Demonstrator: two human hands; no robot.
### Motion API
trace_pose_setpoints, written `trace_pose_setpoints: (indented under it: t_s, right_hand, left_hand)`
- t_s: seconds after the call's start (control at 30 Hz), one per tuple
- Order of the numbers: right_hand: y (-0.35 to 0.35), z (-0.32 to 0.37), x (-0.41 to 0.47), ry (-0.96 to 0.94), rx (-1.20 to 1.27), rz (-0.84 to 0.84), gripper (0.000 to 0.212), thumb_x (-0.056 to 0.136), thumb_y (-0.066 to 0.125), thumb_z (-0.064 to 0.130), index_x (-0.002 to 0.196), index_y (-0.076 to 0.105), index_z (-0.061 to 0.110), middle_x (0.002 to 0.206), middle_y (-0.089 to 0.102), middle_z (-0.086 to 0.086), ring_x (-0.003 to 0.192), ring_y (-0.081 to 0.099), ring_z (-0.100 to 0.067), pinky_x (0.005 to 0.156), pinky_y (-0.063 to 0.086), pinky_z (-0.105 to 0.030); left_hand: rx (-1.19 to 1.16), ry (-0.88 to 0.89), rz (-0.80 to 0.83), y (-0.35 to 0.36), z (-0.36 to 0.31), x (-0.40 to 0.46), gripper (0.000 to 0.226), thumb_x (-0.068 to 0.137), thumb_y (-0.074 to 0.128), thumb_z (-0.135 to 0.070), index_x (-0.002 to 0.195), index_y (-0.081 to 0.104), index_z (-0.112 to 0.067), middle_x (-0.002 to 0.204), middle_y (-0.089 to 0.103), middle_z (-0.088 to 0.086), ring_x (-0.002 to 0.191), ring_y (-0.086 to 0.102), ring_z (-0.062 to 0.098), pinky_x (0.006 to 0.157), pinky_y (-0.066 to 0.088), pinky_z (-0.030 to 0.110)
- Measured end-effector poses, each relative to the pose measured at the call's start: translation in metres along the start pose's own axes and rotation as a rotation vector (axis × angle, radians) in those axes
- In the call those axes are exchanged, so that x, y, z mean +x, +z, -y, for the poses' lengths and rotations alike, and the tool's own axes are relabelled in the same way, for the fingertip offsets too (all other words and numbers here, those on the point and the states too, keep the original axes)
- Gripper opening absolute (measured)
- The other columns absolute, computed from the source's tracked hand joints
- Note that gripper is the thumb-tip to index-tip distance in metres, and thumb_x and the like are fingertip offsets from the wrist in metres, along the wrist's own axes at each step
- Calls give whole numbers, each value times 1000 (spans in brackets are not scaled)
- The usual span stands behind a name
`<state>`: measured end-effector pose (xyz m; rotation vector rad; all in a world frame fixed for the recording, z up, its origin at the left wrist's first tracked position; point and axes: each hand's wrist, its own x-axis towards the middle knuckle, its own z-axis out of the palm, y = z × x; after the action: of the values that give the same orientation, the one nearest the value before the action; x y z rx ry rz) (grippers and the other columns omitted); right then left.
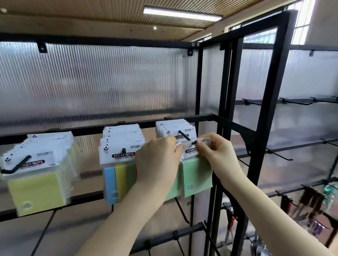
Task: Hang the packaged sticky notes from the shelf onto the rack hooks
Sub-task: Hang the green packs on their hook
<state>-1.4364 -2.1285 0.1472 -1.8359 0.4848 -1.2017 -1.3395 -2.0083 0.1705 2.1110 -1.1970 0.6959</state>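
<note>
Frame centre-right: left hand [158, 155] & right hand [216, 150] both pinch green pack [197, 174] at hook [185, 135]; hole misalignment risks tearing header.

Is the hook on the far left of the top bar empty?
No, the far-left hook carries a row of packs with yellow sticky notes.

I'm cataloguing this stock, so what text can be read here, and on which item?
"STICKY NOTE": header card of the multicolour pack on the middle hook.
"STICKY N": green pack pinched by the left hand and right hand, the rest covered.
"ICKY NOTE": yellow pack, first letters behind its hook.
Smaller print and logos: too blurred.
</note>
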Motion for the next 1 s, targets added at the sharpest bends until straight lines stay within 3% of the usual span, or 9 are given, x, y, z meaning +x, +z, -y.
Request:
trace_pose_setpoints:
  t_s: [0.07, 0.2, 0.3, 0.43, 0.5, 0.6, 0.77, 0.9, 1.0]
  right_hand:
    - [1, 0, 6, -12, -4, 23, 11, 88, 66, 11, 80, 65, 20, 64, 65, 5, 63, 57, -7, 61, 45, -19]
    - [4, -4, 23, -8, -45, 54, 3, 87, 68, 12, 86, 66, 11, 77, 72, 5, 78, 68, -11, 74, 54, -27]
    - [10, -7, 33, -63, -160, 20, 13, 86, 69, 14, 76, 63, 22, 75, 68, 11, 74, 64, -3, 68, 47, -15]
    - [19, -10, 40, -99, -229, -31, 21, 85, 70, 18, 74, 56, 29, 78, 64, 16, 73, 58, 10, 60, 39, -3]
    - [21, -11, 43, -113, -257, -34, 17, 87, 69, 19, 77, 57, 26, 82, 64, 11, 78, 59, 6, 64, 41, -6]
    - [24, -14, 45, -126, -273, -40, 11, 88, 67, 18, 82, 58, 20, 88, 65, 2, 87, 61, -11, 73, 45, -22]
    - [24, -13, 45, -137, -358, -112, 16, 87, 66, 17, 99, 56, 16, 101, 56, 1, 90, 52, -12, 75, 41, -22]
    - [2, 4, 22, -296, -131, -269, 9, 95, 53, 12, 94, 56, 20, 87, 59, 10, 78, 56, -4, 68, 42, -14]
    - [-15, 18, -3, -250, 185, -100, 22, 97, 42, 25, 90, 62, 18, 78, 63, 9, 73, 59, -7, 64, 46, -17]
  left_hand:
    - [15, -13, 15, 2, 1, 3, 58, 91, 56, -44, 55, 18, -18, 49, 24, -5, 54, 34, 28, 48, 22, 29]
    - [-47, 2, -25, 1, 2, 3, 56, 88, 63, -38, 55, 23, -18, 48, 23, -7, 53, 33, 25, 48, 21, 28]
    - [-106, 62, -132, -6, 4, -1, 43, 77, 78, -26, 59, 40, -18, 51, 32, -5, 50, 33, 20, 43, 11, 21]
    - [-18, 72, -146, -12, 11, -6, 21, 75, 79, -24, 81, 67, -7, 60, 60, 4, 57, 54, 27, 47, 28, 26]
    - [7, 87, -160, -19, 13, -10, 20, 72, 81, -21, 79, 67, -9, 56, 58, 3, 54, 55, 27, 45, 30, 26]
    - [15, 107, -158, -30, 12, -15, 19, 74, 79, -26, 75, 65, -13, 55, 58, 2, 54, 54, 27, 44, 35, 28]
    - [-199, 147, -38, -40, 4, -14, 16, 86, 64, -39, 81, 65, -23, 71, 61, -3, 68, 55, 20, 55, 39, 29]
    - [-426, 209, 113, -38, -3, -13, 7, 90, 60, -33, 86, 62, -27, 81, 67, -7, 79, 61, 17, 72, 49, 38]
    - [-532, 223, 171, -29, -6, -10, 4, 93, 56, -25, 93, 59, -22, 81, 68, -1, 71, 62, 24, 71, 46, 38]
